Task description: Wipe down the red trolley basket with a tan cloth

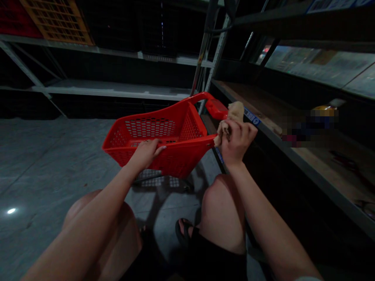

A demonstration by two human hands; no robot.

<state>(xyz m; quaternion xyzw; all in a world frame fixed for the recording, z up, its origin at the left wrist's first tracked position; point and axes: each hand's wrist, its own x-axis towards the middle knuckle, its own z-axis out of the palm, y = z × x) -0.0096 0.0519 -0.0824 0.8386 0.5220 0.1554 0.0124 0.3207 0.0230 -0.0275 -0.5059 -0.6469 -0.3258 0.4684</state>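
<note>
A red plastic shopping cart [178, 160] with perforated sides stands in front of my knees, its basket holding nothing that I can see. My left hand [148, 153] grips the near rim of the basket, fingers hooked over the edge. At the handle end, on the right, my right hand [238, 142] is closed around a crumpled beige cloth [236, 111]. The cloth lies against the red handle [216, 108], and part of it sticks out above my fingers. My palm and fingers hide the rest of it.
Close on the right runs a wooden shelf [295, 136] with a blurred bottle-like item [324, 113] and dark objects. Metal racking [117, 89] stands behind the cart, with a yellow crate [60, 19] at upper left. Grey concrete floor [52, 156] stretches left.
</note>
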